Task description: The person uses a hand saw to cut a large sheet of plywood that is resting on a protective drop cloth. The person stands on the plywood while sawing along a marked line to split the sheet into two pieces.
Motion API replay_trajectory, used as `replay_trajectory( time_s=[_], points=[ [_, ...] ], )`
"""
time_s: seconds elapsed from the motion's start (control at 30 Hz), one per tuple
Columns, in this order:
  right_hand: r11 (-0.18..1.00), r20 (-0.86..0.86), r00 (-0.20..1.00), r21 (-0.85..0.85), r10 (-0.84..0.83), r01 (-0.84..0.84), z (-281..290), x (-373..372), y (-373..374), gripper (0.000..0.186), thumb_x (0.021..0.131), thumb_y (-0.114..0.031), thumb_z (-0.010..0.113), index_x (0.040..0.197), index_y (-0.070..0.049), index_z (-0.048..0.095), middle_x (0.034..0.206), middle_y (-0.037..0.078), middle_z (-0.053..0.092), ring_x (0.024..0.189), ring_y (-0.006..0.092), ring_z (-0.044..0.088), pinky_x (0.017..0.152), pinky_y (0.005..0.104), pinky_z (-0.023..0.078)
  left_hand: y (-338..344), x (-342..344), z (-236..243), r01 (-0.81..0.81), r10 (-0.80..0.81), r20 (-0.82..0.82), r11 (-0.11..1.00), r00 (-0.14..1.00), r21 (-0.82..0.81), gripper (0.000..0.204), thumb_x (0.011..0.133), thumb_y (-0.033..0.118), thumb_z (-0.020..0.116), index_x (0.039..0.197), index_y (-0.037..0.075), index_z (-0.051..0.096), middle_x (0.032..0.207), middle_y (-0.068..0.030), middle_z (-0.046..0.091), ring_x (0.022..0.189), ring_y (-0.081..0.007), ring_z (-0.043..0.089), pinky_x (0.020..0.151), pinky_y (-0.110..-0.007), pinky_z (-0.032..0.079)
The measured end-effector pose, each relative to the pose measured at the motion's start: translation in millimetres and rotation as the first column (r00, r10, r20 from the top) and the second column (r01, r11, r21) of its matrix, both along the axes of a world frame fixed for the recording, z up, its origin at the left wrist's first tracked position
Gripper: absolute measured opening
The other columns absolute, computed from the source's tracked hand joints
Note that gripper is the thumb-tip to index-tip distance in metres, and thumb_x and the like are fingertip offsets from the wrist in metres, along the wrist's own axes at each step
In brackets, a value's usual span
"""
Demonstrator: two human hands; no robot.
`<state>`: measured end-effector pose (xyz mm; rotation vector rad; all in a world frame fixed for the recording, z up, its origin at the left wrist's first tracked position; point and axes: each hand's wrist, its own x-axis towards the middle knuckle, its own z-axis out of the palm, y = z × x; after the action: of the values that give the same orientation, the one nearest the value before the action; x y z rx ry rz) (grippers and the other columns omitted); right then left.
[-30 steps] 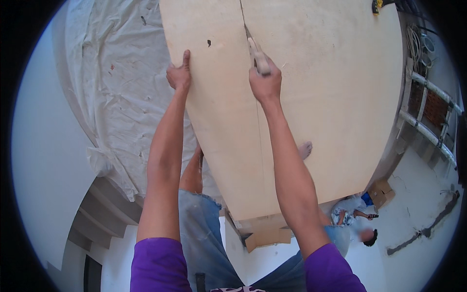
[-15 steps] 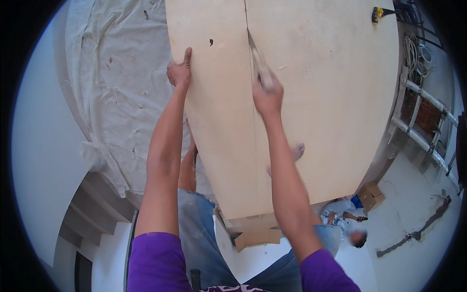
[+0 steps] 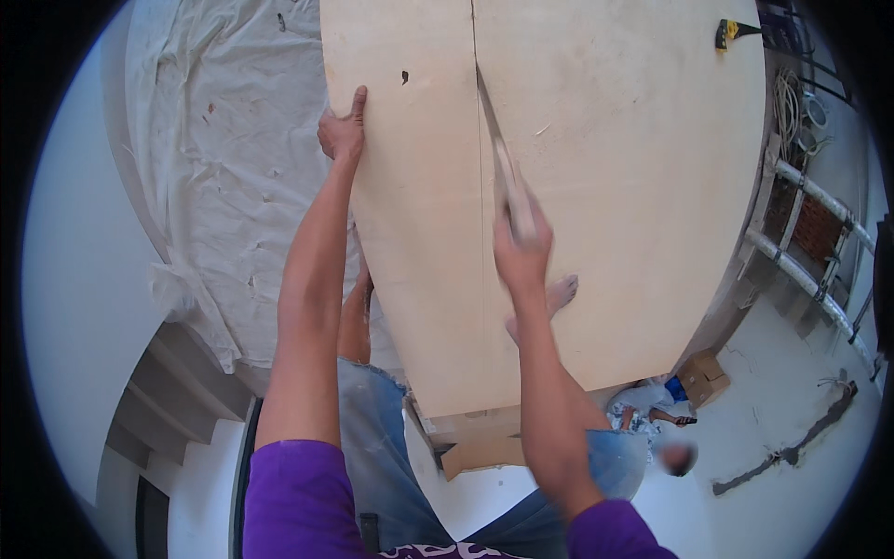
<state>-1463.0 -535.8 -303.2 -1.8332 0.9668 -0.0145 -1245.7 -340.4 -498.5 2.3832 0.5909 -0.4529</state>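
A large pale plywood sheet (image 3: 633,224) lies in front of me, with a cut running down from its far edge and a thin straight line continuing toward me. My right hand (image 3: 523,253) is closed around the handle of a handsaw (image 3: 494,126), whose narrow blade tip sits in the cut. At the sheet's left edge, my left hand (image 3: 343,135) grips the wood, thumb on top and fingers over the side. My bare right foot (image 3: 562,293) rests on the sheet, partly behind my right forearm.
A yellow-and-black tool (image 3: 724,35) lies at the sheet's far right corner. Pale crumpled sheeting (image 3: 233,177) covers the left side. At right are a ladder-like frame (image 3: 801,265), coiled cable (image 3: 788,98) and a cardboard box (image 3: 703,377). A person (image 3: 643,405) sits below, holding a phone-like object.
My right hand has drawn the handsaw back toward me, and more blade shows above the sheet. My left hand stays at the edge.
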Motion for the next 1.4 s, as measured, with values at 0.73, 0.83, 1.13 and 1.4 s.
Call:
replay_trajectory(
  time_s=[0.73, 0.83, 1.13, 1.4],
  points=[
    [0.998, -0.087, 0.996, 0.058, 0.001, 0.004, -90.3, 45.0, -26.3, 0.057, 0.09, -0.021, 0.064, 0.142, -0.009, 0.048, 0.113, 0.017, 0.069, 0.1, 0.0295, 0.068, 0.088, 0.0393, 0.053, 65.0, -250.2, 206.8, -0.174, -0.072, -0.53, 0.9, 0.845, -0.4, 0.079, 0.097, 0.051, 0.06, 0.141, -0.012, 0.041, 0.124, -0.0233, 0.064, 0.121, -0.0333, 0.058, 0.107, -0.041, 0.041],
    [0.998, 0.0, 1.0, 0.053, 0.017, -0.017, -122.7, 43.5, -38.7, 0.055, 0.088, -0.02, 0.063, 0.14, -0.008, 0.05, 0.112, 0.022, 0.069, 0.102, 0.0372, 0.068, 0.087, 0.0448, 0.053, 59.8, -263.8, 145.6, -0.245, 0.129, -0.352, 0.919, 0.927, -0.309, 0.082, 0.095, 0.053, 0.061, 0.141, -0.012, 0.041, 0.128, -0.0277, 0.059, 0.125, -0.0346, 0.054, 0.107, -0.041, 0.04],
    [0.997, 0.082, 0.994, -0.005, -0.078, 0.079, -95.6, 66.3, -28.6, 0.036, 0.079, -0.011, 0.061, 0.111, 0.001, 0.068, 0.081, 0.017, 0.069, 0.077, 0.027, 0.068, 0.073, 0.0387, 0.052, 15.4, -60.3, 10.8, 0.063, -0.052, 0.037, 0.9, 0.998, -0.431, 0.075, 0.082, 0.056, 0.075, 0.121, -0.007, 0.064, 0.114, -0.0206, 0.07, 0.108, -0.0314, 0.067, 0.093, -0.038, 0.049],
    [0.998, 0.013, 0.999, 0.046, 0.039, -0.04, 19.9, -55.7, 20.0, 0.051, 0.083, 0.0, 0.057, 0.134, 0.005, 0.056, 0.119, 0.019, 0.068, 0.113, 0.0248, 0.065, 0.098, 0.0346, 0.048, 40.6, -58.0, -9.5, -0.049, 0.036, -0.062, 0.975, 0.997, -0.217, 0.074, 0.08, 0.059, 0.074, 0.117, -0.005, 0.067, 0.113, -0.0202, 0.071, 0.106, -0.0331, 0.066, 0.093, -0.04, 0.049]
  ],
)
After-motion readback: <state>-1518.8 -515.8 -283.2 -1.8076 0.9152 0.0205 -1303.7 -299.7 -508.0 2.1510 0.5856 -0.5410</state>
